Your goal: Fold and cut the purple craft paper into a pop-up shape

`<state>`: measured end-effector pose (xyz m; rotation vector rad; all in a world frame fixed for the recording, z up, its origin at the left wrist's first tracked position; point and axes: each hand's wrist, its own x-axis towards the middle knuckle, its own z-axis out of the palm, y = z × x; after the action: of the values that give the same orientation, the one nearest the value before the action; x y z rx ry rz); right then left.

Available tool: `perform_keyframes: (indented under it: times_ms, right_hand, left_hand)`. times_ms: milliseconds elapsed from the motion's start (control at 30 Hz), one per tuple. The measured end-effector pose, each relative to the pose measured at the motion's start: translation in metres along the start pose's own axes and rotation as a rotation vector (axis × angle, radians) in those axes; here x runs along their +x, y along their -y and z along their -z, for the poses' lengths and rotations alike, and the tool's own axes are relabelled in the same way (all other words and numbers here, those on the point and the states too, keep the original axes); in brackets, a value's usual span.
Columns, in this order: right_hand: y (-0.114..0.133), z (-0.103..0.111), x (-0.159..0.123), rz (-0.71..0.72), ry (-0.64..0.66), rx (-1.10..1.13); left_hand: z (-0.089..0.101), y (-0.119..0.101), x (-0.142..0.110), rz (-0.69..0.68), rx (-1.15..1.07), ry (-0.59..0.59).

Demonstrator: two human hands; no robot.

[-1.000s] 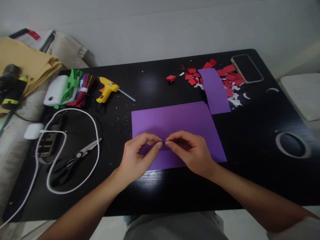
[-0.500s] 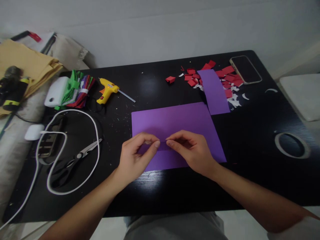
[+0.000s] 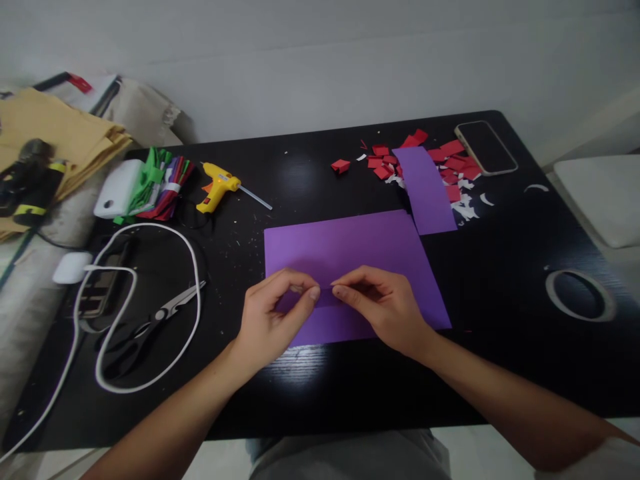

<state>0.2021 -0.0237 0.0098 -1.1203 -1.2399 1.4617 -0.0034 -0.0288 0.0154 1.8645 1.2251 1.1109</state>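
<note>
Over a large purple paper sheet [image 3: 345, 240] lying flat on the table, both my hands are pinched close together. Between the fingertips stretches a small strip of purple paper [image 3: 326, 297], a little darker than the sheet below and hard to tell apart from it. My left hand [image 3: 277, 317] pinches its left end with thumb and forefinger. At the right end, my right hand [image 3: 383, 303] does the same. Just beyond the sheet's far right corner lies a purple paper strip [image 3: 427, 190], resting partly on red paper pieces [image 3: 453, 163].
Scissors [image 3: 160, 315] lie inside a loop of white cable [image 3: 197, 293] on the left. Behind them are a yellow glue gun [image 3: 217, 187] and bundled pipe cleaners [image 3: 155, 183]. A phone [image 3: 487, 147] rests at the back right, a tape roll [image 3: 580, 295] at the right.
The view has shifted slightly, so the table sits a bit lower in the picture. Both hands keep their pinch over the sheet, with hardly any movement.
</note>
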Motion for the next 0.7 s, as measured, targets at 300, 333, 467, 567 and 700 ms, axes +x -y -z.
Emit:
perform_keyframes:
  times_ms: [300, 333, 467, 567, 700]
  right_hand:
    - [0.0014, 0.0013, 0.0005, -0.005, 0.008, 0.002]
    - [0.0016, 0.0013, 0.0004, -0.006, 0.008, 0.003]
    - [0.0018, 0.0012, 0.0001, -0.01, 0.001, 0.004]
    - [0.002, 0.001, 0.0004, -0.015, 0.001, -0.004]
    - [0.0025, 0.0009, 0.0011, -0.021, 0.003, -0.005]
  left_hand:
    - [-0.0004, 0.0008, -0.0005, -0.009, 0.003, 0.002]
    - [-0.0004, 0.0008, -0.0007, -0.008, 0.004, 0.004]
    - [-0.0012, 0.001, -0.0012, 0.003, -0.001, 0.005]
    - [-0.0014, 0.0013, -0.0014, 0.008, -0.001, -0.003]
    - [-0.0011, 0.0007, -0.0015, 0.006, 0.01, -0.015]
